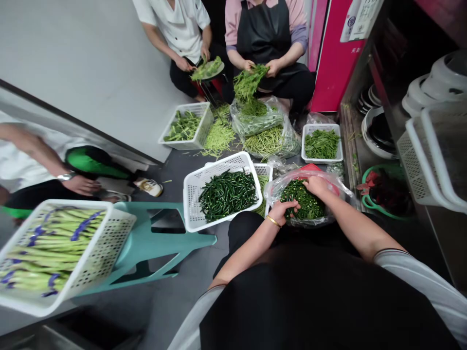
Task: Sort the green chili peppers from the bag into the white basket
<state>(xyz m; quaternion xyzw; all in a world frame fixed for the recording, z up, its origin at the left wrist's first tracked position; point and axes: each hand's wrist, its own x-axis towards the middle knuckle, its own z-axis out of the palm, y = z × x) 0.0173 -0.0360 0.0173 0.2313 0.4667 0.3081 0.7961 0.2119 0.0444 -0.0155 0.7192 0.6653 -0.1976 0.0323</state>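
In front of my lap a clear plastic bag (272,192) stands open, full of thin green chili peppers (304,206). My left hand (283,212), with a gold bangle at its wrist, is over the near left of the bag. Its fingers are curled together; anything in them is too small to make out. At the bag's far side my right hand (316,186) reaches onto the peppers with fingers bent together, their tips partly hidden. To the left, a white basket (251,170) tilts, holding dark green chilies (228,194).
A teal stool (146,243) and a white crate (118,226) of bundled green stalks are at left. Two people sit opposite, handling greens; another sits at left. Baskets of leaves (321,144), a bag of stems (262,141) and a green colander (368,199) stand around. Shelving lines the right.
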